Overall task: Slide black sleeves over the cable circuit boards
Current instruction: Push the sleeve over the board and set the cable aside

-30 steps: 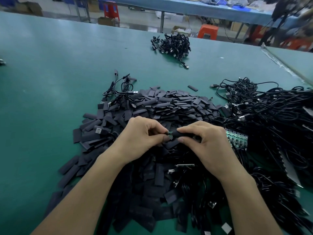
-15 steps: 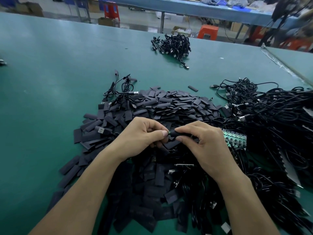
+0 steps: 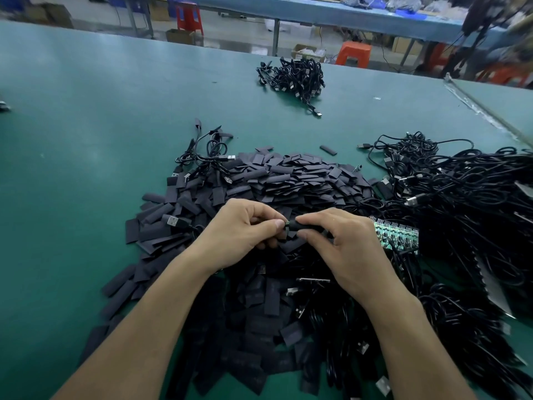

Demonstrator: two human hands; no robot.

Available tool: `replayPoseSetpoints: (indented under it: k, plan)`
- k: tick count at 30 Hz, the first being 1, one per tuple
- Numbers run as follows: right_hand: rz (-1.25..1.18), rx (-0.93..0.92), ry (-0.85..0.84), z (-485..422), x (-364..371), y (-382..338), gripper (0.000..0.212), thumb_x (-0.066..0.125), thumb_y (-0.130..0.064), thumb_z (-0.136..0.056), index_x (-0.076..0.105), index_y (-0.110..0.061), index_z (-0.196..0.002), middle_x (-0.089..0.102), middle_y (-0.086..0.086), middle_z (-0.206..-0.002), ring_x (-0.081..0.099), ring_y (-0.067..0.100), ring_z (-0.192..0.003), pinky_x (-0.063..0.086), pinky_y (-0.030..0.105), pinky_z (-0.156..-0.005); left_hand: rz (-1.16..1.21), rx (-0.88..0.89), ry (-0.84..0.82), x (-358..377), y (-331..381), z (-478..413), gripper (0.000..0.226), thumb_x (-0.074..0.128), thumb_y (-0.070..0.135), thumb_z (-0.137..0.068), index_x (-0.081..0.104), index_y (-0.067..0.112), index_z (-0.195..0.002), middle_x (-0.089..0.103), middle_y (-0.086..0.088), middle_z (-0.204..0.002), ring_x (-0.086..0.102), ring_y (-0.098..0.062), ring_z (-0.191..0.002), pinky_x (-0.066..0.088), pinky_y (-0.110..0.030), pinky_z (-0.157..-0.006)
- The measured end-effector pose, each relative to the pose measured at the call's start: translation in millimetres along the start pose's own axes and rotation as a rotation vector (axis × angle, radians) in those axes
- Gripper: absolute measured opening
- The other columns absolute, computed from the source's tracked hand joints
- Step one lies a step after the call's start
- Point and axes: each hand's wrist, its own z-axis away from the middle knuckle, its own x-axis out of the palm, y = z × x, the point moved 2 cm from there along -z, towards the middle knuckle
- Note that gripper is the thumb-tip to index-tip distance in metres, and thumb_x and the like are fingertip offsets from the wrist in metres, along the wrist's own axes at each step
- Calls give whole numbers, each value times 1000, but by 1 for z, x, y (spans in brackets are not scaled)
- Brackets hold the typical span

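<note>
Head view: on the green bench (image 3: 86, 125), above a heap of flat black sleeves (image 3: 288, 174), the left hand (image 3: 239, 229) pinches the end of the small green circuit board (image 3: 286, 224) to steady it. The right hand (image 3: 346, 241) pinches a black tubular sleeve (image 3: 305, 225), feeding it leftward over the board. Less green seems exposed than 1 second ago.

An assembly workshop: long green worktable (image 3: 86, 116), bulk cable heaps (image 3: 476, 203), plastic stools (image 3: 353, 53).

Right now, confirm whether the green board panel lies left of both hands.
No, the green board panel lies just beyond the right hand, on its right side.
</note>
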Motion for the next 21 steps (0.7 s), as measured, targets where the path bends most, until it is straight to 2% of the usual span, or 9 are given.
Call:
replayPoseSetpoints:
  k: [4, 13, 21]
  plan:
    - [-1, 2, -11, 0, 2, 0, 20, 76, -14, -86, 76, -15, -105, 73, -4, -97, 67, 14, -90, 55, 40, -83, 62, 16, 45, 0, -1, -1, 12, 71, 2, -89, 72, 13, -93, 76, -9, -78, 72, -15, -71, 56, -21, -63]
    - [35, 17, -36, 1, 4, 0, 25, 78, -19, -84, 75, -14, -109, 72, -1, -100, 66, 17, -94, 54, 42, -86, 134, 12, 58, 2, -1, 1, 12, 73, -1, -87, 69, 8, -95, 75, -15, -78, 74, -23, -72, 59, -25, -64]
    - [-8, 16, -28, 1, 6, 3, 20, 75, -19, -87, 76, -15, -107, 72, -5, -97, 65, 15, -94, 52, 44, -88, 184, -25, 54, 2, 1, 1, 13, 73, -2, -86, 66, 3, -96, 75, -16, -76, 74, -20, -67, 57, -23, -60]
